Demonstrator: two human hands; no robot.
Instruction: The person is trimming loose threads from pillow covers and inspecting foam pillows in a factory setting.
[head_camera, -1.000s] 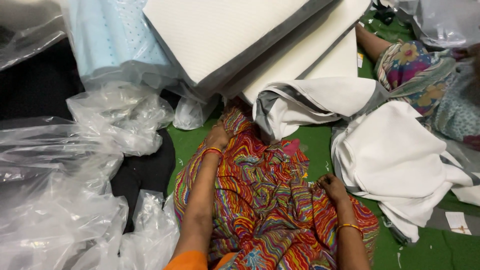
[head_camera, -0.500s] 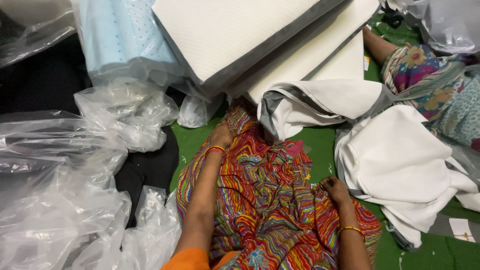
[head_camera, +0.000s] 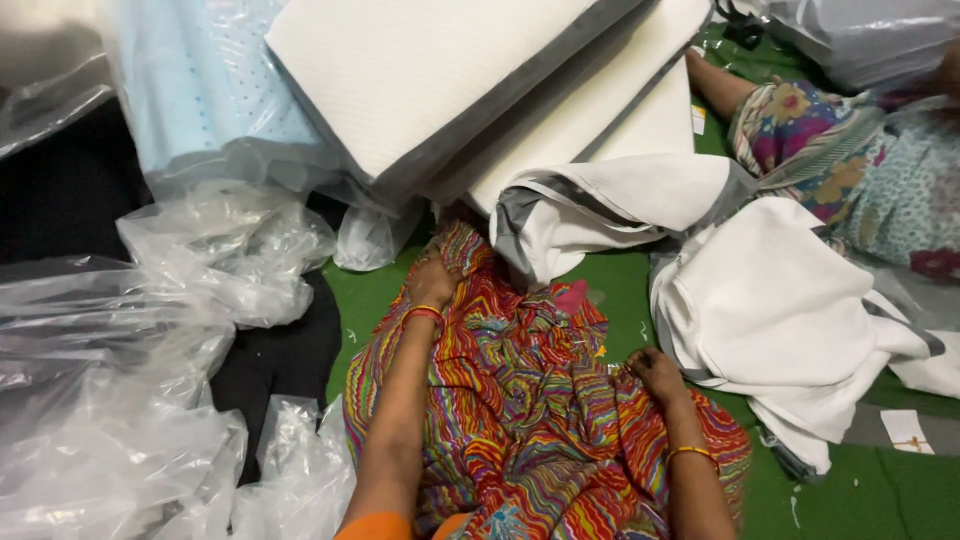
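Note:
My left hand (head_camera: 432, 281) rests on the multicoloured striped cloth (head_camera: 530, 400) over my lap, near its far edge, fingers curled on the fabric. On the right side of the same cloth my right hand (head_camera: 655, 372) pinches a fold of it. Both wrists wear bangles. Just beyond my left hand a white and grey fabric cover (head_camera: 610, 205) hangs off a stack of white foam pillows (head_camera: 440, 80).
Crumpled clear plastic bags (head_camera: 130, 380) pile at the left, over a black surface. A light blue foam pad in plastic (head_camera: 200, 90) lies at the upper left. White covers (head_camera: 790, 320) lie on the green floor at right, beside another seated person's leg (head_camera: 800, 130).
The view has shifted slightly. My hands stay on the striped cloth in almost the same spots, the right hand gathering a fold a little more.

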